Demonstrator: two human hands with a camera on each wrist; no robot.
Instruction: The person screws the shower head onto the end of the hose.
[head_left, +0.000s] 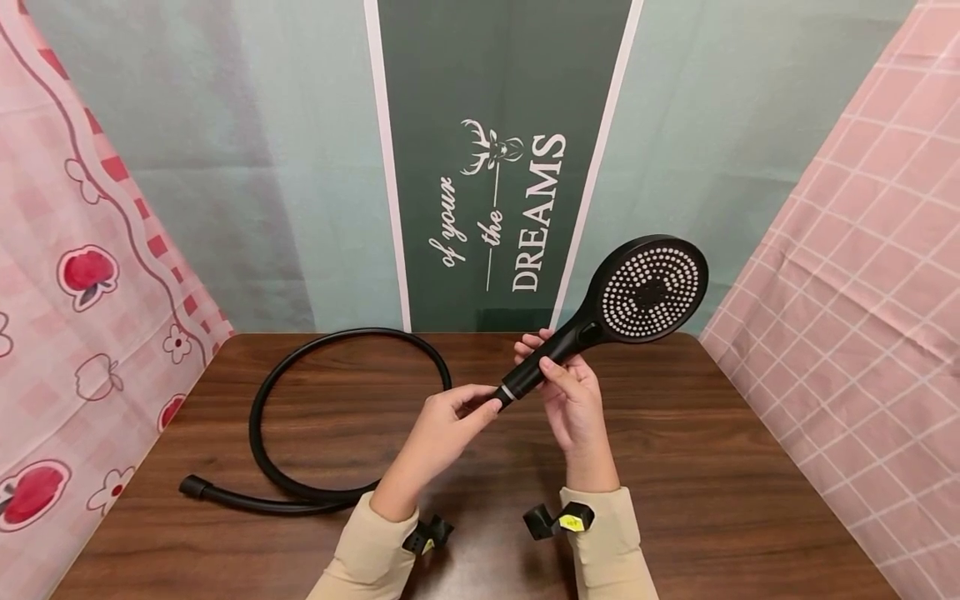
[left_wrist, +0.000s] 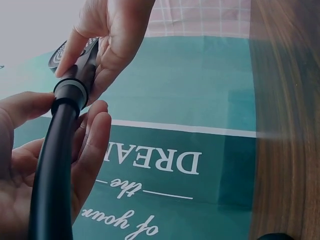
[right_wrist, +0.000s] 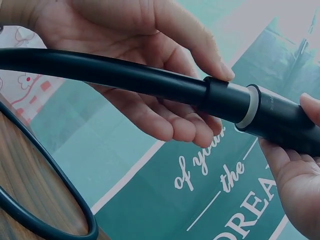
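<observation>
Black shower head (head_left: 651,292) is up in the air over the tabletop (head_left: 712,500), nozzle side toward the person, its handle (head_left: 528,377) slanting down to the black hose (head_left: 256,421). At the joint a pale ring (right_wrist: 253,107) shows btwn handle & hose collar (right_wrist: 227,100); can't tell how far the two are engaged. R hand (head_left: 573,400) has the handle, fingers & thumb closed round it; L hand (head_left: 453,417) pinches the collar btwn thumb & fingers, the others curled loosely under the hose.

Step in hand looks like working that joint. To do it well, I'd say keep collar & handle dead in line, b/c a tilt could make it bind. R hand is best kept steady as the anchor, w/ L fingers turning the collar only, so the hose doesn't twist. Light touch first; back off if it's stiff. Ring makes a good gauge: its band should look even all round.

Further out, the hose loops on the tabletop to the L, free end (head_left: 195,487) lying there too; prob. enough slack not to tug. Green hanging (head_left: 480,67) w/ white lettering behind.
</observation>
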